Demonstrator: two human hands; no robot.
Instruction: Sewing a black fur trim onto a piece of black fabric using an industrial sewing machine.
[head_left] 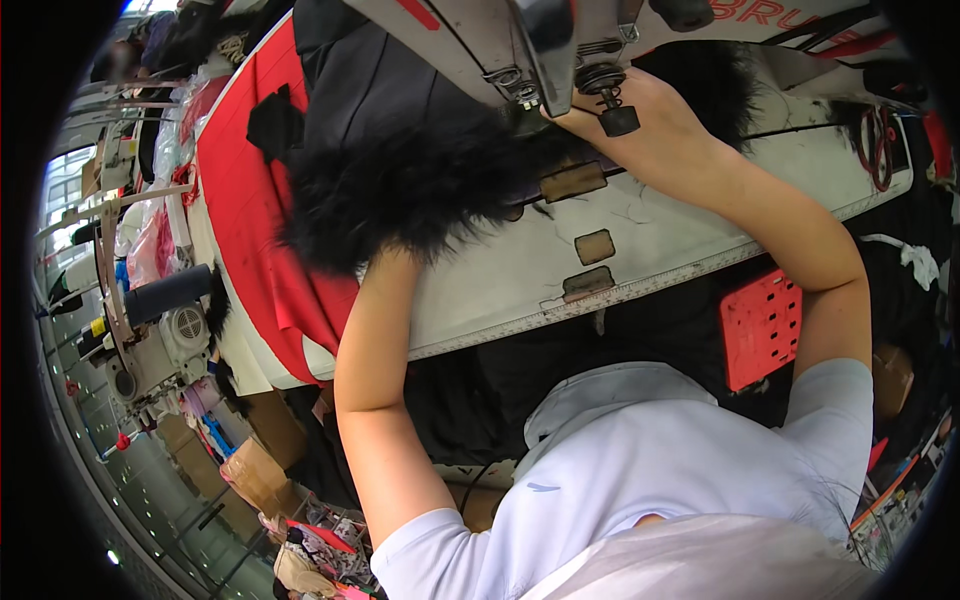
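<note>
Black garment fabric (370, 80) with a fluffy black feathery trim (390, 180) lies across the white sewing-machine table (480, 300), over red fabric (250, 230) on the left. My left hand reaches under the trim, which hides its fingers; only the wrist (395, 260) shows. My right hand (640, 120) rests beside the needle area of the sewing machine (550, 40), touching the dark material there. Its fingertips are partly behind the machine parts, so their grip is unclear. A black trim end (730, 100) shows beyond this hand.
A ruler strip edges the table's front, above a red perforated plastic piece (760, 330). Dark red scissor-like loops (880, 150) lie at the right end. Another machine (185, 320), plastic bags (150, 230) and cardboard boxes (255, 470) crowd the left.
</note>
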